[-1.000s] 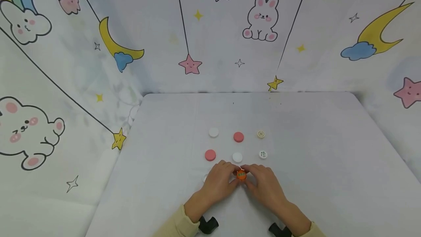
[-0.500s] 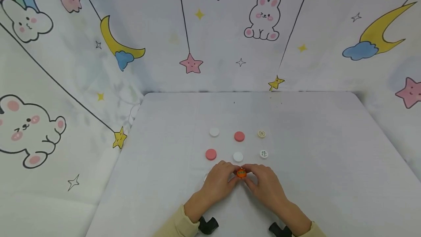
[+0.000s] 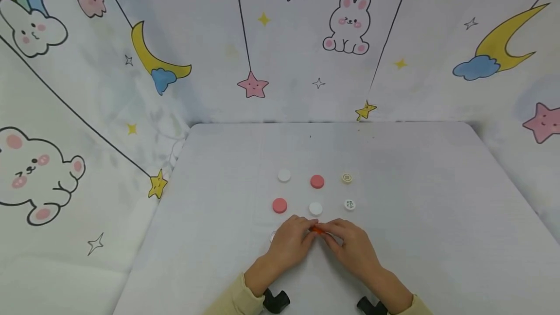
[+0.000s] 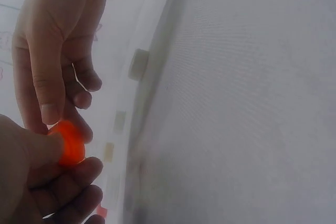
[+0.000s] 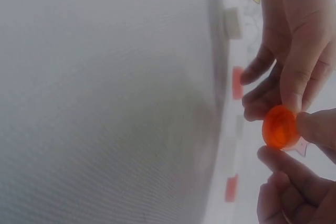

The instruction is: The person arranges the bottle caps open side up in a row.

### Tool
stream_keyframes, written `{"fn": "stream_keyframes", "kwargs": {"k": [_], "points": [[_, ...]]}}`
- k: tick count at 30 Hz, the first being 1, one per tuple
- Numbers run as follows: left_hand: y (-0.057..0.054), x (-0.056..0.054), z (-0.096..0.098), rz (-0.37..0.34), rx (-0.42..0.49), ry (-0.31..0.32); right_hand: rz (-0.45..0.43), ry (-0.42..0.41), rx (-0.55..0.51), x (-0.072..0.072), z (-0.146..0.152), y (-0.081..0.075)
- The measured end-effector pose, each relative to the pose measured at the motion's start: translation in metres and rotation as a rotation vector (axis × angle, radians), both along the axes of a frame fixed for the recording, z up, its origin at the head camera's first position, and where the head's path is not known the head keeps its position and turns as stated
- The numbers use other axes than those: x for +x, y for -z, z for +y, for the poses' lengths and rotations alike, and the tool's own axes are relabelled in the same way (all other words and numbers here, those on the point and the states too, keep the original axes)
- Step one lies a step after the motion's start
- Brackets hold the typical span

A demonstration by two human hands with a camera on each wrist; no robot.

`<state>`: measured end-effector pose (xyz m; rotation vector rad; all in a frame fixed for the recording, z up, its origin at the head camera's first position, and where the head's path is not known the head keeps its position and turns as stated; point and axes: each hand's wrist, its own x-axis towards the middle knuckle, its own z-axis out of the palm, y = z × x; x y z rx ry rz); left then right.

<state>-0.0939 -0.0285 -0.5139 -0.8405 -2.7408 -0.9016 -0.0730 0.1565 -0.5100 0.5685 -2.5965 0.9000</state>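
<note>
Between the hands, held up above the table, is an orange bottle cap (image 3: 318, 230), seen mostly hidden by fingertips in the head view. Its hollow side shows in the right wrist view, where the cap (image 5: 280, 128) looks slightly see-through. My left hand (image 3: 290, 240) pinches it between thumb and fingers from the left. From the other side my right hand (image 3: 350, 247) pinches its edge. In the left wrist view the orange cap (image 4: 70, 144) is between the left thumb and fingers, with right fingertips at its upper edge.
Beyond the hands lie white caps (image 3: 284, 175), red caps (image 3: 317, 182), a yellowish cap (image 3: 347, 178) and a white cap with dark print (image 3: 349, 205) in rows. A pale round piece (image 3: 273, 236) peeks out beside the left hand. The white table (image 3: 437, 208) meets a patterned backdrop.
The orange cap has been turned between the fingers: its printed top faced the head camera before, and now only a narrow strip shows. The hands stay almost in place; other caps unmoved.
</note>
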Motion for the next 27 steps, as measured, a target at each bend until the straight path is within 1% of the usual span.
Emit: {"fn": "stream_keyframes", "kwargs": {"k": [9,14,17,19,21,27], "points": [[0.0048,-0.0004,-0.0015,-0.071,0.081,-0.058,0.024,-0.024,-0.032,0.0014,0.0001,-0.0021],[0.0049,0.0002,-0.002,-0.143,0.139,-0.085,-0.002,-0.024,-0.034,0.0018,-0.0009,-0.0024],[0.0051,0.0006,-0.0019,-0.157,0.171,-0.102,-0.022,-0.024,-0.036,0.0014,-0.0022,-0.0023],[0.0051,0.001,-0.002,-0.153,0.186,-0.112,-0.031,-0.024,-0.034,0.0011,-0.0031,-0.0018],[0.0044,0.0017,-0.0019,-0.153,0.198,-0.113,-0.043,-0.022,-0.029,0.0009,-0.0039,-0.0011],[0.0024,0.0042,-0.0007,-0.215,0.23,-0.098,-0.054,-0.01,-0.024,0.0009,-0.0051,0.0016]]}}
